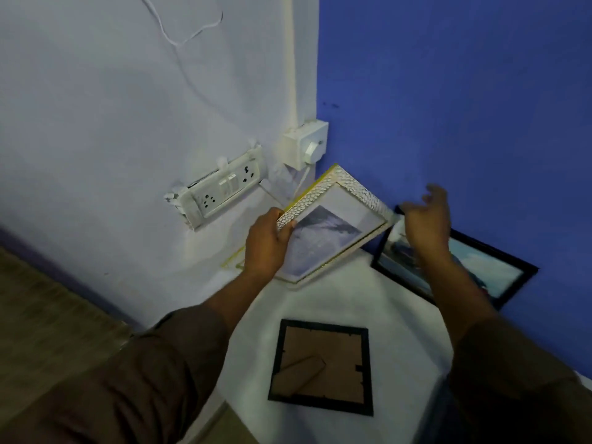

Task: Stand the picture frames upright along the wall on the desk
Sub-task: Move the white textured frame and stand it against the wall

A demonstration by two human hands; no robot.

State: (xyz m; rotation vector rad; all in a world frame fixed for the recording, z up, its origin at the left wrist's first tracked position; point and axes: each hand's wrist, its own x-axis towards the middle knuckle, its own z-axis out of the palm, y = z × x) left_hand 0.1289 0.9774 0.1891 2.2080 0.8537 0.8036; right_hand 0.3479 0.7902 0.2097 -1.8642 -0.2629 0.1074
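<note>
Head view shows your left hand (267, 245) pinching the white frame (330, 225) at its left edge, tilted in the corner above the worktop (336, 299), its long axis running up-right toward your nearer right hand (427, 216), whose grip is spread and empty.

A white frame with a dimpled border (333, 219) is tilting in the corner, held off the counter (384, 302). A black frame (480, 267) is leaning upright against the blue wall (480, 91). Another black frame (321, 366) is lying face down, its cardboard back and stand showing.
</note>
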